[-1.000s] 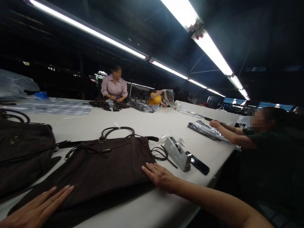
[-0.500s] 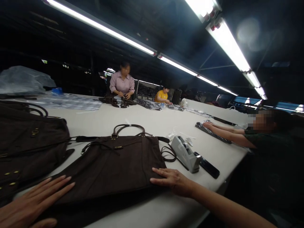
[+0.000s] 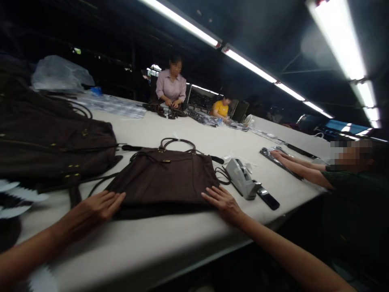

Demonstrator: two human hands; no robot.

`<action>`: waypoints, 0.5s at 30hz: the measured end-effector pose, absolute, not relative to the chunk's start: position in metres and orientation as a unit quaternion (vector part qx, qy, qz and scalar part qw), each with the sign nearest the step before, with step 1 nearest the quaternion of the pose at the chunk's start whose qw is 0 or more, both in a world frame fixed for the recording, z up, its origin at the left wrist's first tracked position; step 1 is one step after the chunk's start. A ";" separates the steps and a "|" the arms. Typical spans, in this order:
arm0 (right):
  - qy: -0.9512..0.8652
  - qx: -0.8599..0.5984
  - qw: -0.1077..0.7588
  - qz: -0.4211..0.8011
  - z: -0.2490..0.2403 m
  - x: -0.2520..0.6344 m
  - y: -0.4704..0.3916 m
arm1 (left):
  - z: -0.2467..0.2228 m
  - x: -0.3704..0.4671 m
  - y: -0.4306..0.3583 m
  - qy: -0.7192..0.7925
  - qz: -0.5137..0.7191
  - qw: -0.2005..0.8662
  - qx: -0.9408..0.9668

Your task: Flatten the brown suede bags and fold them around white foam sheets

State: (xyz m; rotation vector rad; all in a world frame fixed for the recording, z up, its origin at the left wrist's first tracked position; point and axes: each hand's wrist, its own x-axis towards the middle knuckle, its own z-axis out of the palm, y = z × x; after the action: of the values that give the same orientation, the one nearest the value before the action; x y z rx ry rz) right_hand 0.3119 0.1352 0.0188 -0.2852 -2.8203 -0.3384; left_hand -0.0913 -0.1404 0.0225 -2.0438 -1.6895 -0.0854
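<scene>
A dark brown cloth handbag lies flat on the pale table before me, its looped handles pointing away. My left hand touches the bag's near left corner, fingers stretched and close together; its thumb is hard to make out. On the near right corner rests my right hand, with fingers spread and lying flat on the cloth. Just beyond the right hand stands a grey tape dispenser, and a black phone lies beside it. Thin cords trail from both sides of the bag.
More dark brown bags are heaped at left, near white jagged-edged pieces. A clear plastic sack sits far left. Two people work across the table; a co-worker at right presses a plastic-wrapped item.
My left hand has shifted from lying spread by the bag's left side to its near left corner. The right hand stays at the right corner. The view has tilted and moved left.
</scene>
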 end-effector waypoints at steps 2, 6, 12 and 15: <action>-0.975 -0.101 0.157 -0.121 0.015 0.313 0.132 | 0.037 -0.085 -0.139 -0.610 -0.013 0.225 -0.759; -0.980 -0.088 0.163 -0.069 0.012 0.315 0.144 | 0.046 -0.077 -0.147 -0.590 -0.035 0.215 -0.777; -0.988 -0.088 0.124 -0.010 0.032 0.314 0.164 | 0.035 -0.064 -0.158 -0.640 -0.115 0.189 -0.735; -0.992 -0.091 0.086 -0.025 0.045 0.308 0.157 | 0.030 -0.069 -0.150 -0.677 -0.157 0.147 -0.704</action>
State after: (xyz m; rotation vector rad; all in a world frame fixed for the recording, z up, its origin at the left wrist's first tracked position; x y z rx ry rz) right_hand 0.3081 0.1571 0.0446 -0.2699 -2.9571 -0.0747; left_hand -0.0691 -0.1502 0.0299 -2.0262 -1.9485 -0.4513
